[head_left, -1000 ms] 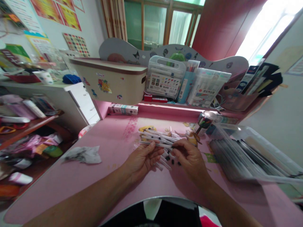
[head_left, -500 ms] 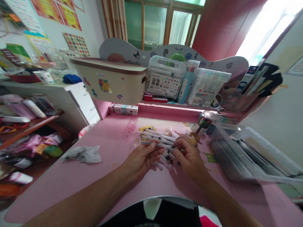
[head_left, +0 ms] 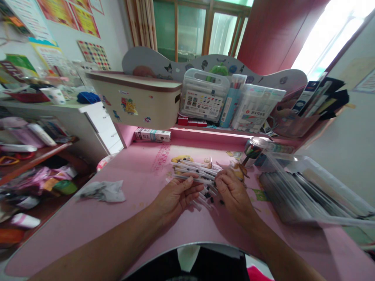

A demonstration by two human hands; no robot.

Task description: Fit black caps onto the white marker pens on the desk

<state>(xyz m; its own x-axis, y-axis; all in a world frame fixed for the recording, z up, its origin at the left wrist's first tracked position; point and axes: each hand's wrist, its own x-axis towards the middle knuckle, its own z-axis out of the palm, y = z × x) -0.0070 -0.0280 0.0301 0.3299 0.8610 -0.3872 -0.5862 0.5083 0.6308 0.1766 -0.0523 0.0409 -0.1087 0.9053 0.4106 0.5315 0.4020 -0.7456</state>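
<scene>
Pink desk [head_left: 131, 218], as I see it: left hand [head_left: 176, 195] grips a slim white tube [head_left: 205, 181], thumb over fingers; right hand [head_left: 234, 193] pinches its 3-o'clock end. Similar tubes [head_left: 184, 164] heaped just beyond, toward 12. Black bits [head_left: 208, 194] at 5. Crumpled tissue [head_left: 107, 191] at 9, clear bin [head_left: 340, 222] at 3.

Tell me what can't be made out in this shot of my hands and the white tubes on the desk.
All in the head view:
- Right end of the white tube in the left hand: hidden by the right hand.
- Small black pieces: too small to identify.
- Inside of the cream bin: hidden by its wall.
- Far right of the clear container: cut off by the picture's edge.
</scene>
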